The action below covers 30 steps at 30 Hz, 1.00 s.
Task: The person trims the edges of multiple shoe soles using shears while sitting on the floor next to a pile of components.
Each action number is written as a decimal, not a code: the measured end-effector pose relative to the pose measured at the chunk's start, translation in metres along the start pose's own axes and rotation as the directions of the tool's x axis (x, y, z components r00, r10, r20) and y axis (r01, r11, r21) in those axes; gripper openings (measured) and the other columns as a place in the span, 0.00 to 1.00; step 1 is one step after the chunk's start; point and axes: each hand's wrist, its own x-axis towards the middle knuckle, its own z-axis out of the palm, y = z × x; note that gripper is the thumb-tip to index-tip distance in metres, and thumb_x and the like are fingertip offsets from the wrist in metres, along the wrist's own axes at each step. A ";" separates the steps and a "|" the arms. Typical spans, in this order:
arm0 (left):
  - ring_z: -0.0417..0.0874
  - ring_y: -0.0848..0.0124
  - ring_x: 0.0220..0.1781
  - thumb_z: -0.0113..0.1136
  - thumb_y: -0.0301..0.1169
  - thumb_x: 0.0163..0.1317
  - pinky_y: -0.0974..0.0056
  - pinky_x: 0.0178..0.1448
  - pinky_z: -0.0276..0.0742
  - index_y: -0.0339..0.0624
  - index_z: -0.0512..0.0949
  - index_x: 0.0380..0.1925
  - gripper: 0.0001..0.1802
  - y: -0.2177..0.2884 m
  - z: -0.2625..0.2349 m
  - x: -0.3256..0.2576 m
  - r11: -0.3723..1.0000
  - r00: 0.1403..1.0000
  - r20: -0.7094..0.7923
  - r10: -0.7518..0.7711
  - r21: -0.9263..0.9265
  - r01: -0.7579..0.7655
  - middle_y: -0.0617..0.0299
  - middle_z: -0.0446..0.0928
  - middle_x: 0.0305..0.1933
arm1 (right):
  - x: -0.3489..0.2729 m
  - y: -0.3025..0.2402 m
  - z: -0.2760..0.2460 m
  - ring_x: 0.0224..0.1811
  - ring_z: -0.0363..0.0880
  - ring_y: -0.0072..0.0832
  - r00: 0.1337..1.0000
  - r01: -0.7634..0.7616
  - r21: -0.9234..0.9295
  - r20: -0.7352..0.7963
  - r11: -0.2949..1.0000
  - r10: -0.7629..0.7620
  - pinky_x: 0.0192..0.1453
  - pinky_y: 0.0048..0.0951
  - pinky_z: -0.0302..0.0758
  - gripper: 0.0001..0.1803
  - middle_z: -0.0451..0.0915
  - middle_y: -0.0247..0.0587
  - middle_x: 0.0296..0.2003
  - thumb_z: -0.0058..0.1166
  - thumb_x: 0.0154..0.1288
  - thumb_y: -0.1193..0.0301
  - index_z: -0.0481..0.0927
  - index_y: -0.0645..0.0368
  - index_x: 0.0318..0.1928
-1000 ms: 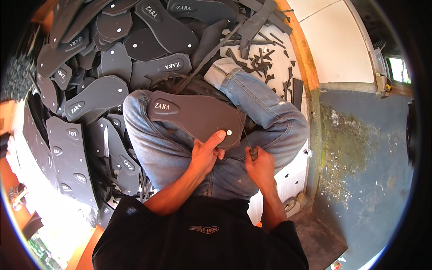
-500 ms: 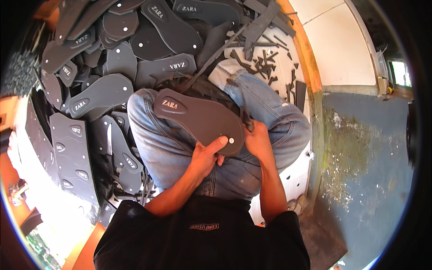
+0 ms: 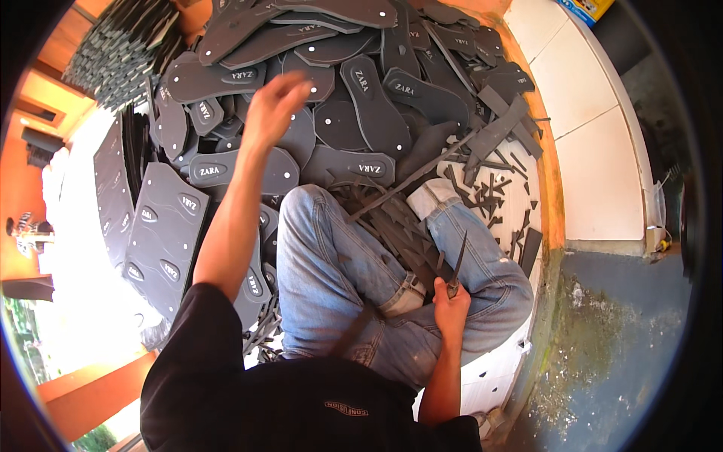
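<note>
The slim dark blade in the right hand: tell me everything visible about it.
The slim dark blade is a narrow, pointed, dark grey strip that looks like metal. It stands nearly upright, tip leaning slightly right, above the blue-jeaned lap. The right hand grips its lower end in a closed fist, hiding any handle. Nothing else visibly touches it; dark offcut strips lie just behind.

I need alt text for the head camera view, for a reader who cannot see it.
A seated person in jeans reaches the left hand out over a heap of dark grey foam sandal soles, while the right hand holds scissors pointing up. Foam offcuts lie on the floor.
</note>
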 end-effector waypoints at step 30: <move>0.81 0.61 0.48 0.50 0.30 0.65 0.64 0.50 0.74 0.36 0.72 0.56 0.20 -0.086 -0.230 -0.231 0.729 0.815 -0.537 0.219 0.645 0.230 0.47 0.79 0.49 | 0.004 -0.007 0.014 0.27 0.75 0.58 0.988 0.124 -0.250 0.121 0.960 -0.096 0.32 0.48 0.68 0.21 0.74 0.60 0.19 0.57 0.59 0.60 0.73 0.69 0.25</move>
